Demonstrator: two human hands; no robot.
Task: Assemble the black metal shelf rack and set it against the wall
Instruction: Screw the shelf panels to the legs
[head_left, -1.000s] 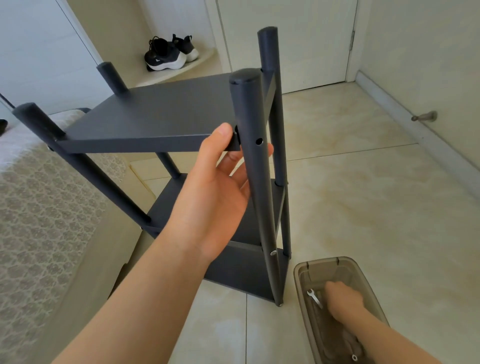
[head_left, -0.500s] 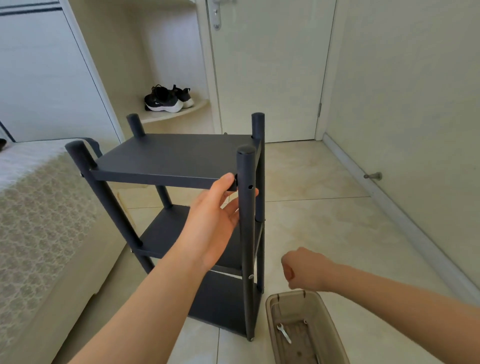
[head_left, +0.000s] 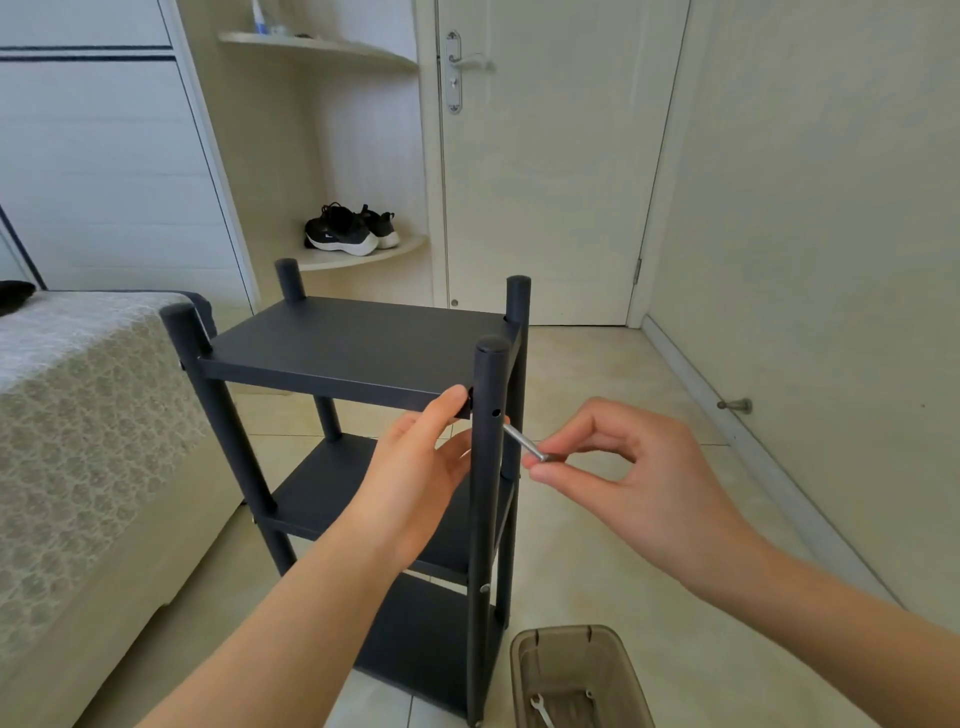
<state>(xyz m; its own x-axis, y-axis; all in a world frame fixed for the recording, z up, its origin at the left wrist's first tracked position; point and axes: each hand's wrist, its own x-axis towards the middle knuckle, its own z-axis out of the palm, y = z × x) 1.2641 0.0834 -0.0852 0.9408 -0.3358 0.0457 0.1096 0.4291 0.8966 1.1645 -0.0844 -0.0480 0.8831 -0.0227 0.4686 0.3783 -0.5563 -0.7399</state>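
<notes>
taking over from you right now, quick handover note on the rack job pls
Left hand grips the top shelf at its front right corner, thumb on the front edge.
Right hand pinches a silver bolt, its tip at the front right post, just by the open hole.
The rack stands upright beside the bed, three shelves in place. A wrench lies in the brown bin on the floor.
Left to do: seat and tighten that bolt, then set the rack against the wall.
</notes>
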